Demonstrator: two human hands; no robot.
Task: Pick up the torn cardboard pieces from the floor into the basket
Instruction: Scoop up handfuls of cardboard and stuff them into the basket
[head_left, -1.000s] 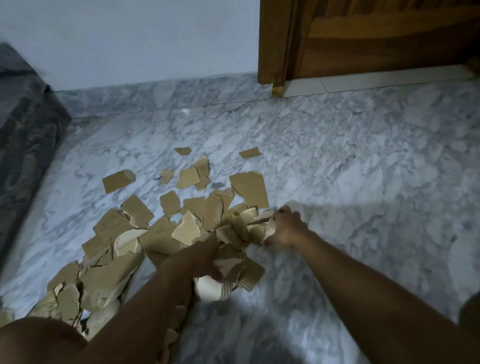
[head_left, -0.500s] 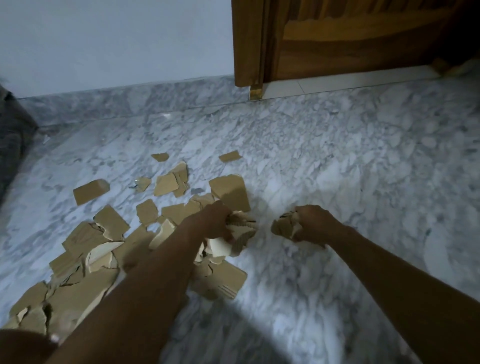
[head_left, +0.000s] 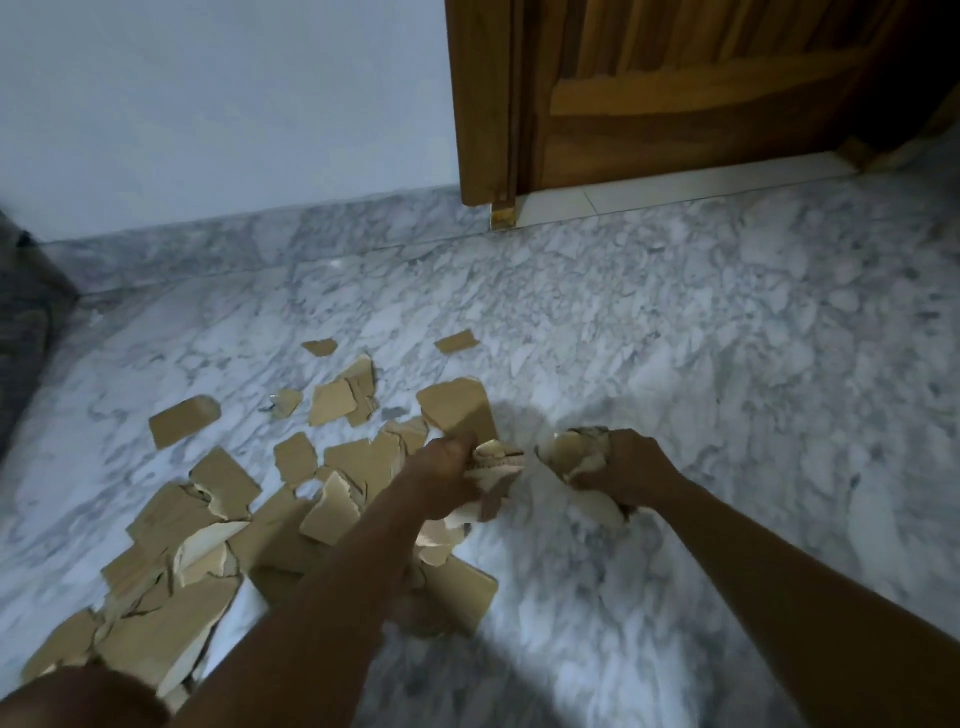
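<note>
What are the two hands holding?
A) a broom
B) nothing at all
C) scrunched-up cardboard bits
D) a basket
C: the left hand and the right hand each grip a bunch of torn cardboard pieces, and no broom or basket is in view.

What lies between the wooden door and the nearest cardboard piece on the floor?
Head view: only bare marble floor and the pale sill below the wooden door; the cardboard piece lies apart.
</note>
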